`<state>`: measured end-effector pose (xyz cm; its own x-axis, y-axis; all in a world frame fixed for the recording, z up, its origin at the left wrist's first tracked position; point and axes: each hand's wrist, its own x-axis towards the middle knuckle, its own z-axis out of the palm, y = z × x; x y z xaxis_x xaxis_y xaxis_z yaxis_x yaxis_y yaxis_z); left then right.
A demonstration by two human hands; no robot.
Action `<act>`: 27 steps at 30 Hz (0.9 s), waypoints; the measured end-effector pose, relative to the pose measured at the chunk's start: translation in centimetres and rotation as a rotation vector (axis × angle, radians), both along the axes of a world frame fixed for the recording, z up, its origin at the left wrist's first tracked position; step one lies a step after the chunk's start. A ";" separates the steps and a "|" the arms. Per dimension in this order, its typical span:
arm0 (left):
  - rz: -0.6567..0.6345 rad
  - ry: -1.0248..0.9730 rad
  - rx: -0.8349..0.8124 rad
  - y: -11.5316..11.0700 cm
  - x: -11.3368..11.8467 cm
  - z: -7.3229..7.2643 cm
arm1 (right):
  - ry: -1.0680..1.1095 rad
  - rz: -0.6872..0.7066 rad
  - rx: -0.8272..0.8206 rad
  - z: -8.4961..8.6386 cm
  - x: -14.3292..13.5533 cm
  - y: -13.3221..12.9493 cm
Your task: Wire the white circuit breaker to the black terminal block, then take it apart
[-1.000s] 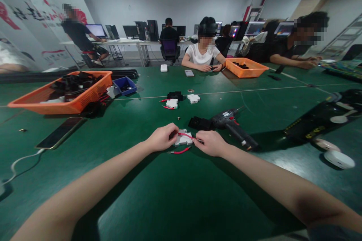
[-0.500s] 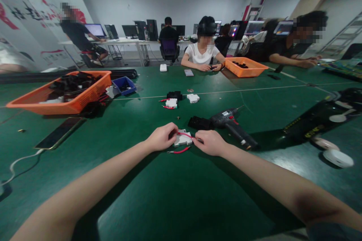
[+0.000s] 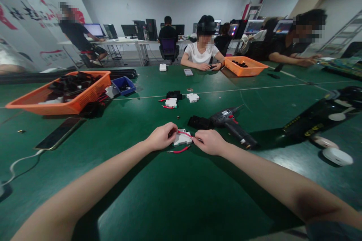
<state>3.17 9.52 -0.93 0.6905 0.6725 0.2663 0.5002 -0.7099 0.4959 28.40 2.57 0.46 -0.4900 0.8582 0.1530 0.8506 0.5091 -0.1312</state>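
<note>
Running between left hand [image 3: 162, 136] and right hand [image 3: 210, 142] is 1 red wire [image 3: 185, 133].

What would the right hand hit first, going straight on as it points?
The right hand, past the red wire at its fingertips, would likely meet the white block; depth is unclear.

A smartphone [image 3: 59, 133] is lying at the left of the bench [image 3: 181, 196], a white cable [image 3: 26, 158] trailing from it. At right, a white disc [image 3: 338, 156] is resting near a black container [image 3: 307, 120]. Across, a person [image 3: 201, 52] is wearing a black headset [image 3: 206, 28]; behind, a monitor [image 3: 94, 29] is glowing.
</note>
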 end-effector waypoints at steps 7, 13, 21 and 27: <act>0.051 -0.038 -0.005 -0.1 0.0 -0.1 | -0.016 -0.072 0.106 0.3 0.4 -0.4; 0.018 -0.009 0.087 -0.5 -0.3 0.4 | -0.109 -0.163 0.144 0.5 0.5 -0.4; -0.375 0.292 0.502 -3.8 1.0 1.6 | -0.125 -0.190 0.210 1.3 0.0 -1.2; -0.312 0.295 0.437 -4.3 1.6 1.9 | 0.006 0.064 0.192 0.9 -0.5 -1.4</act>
<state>4.79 5.18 0.96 0.9238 0.2985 0.2398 0.3080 -0.9514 -0.0022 27.87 1.21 1.38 -0.5412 0.7801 0.3141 0.8152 0.5783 -0.0316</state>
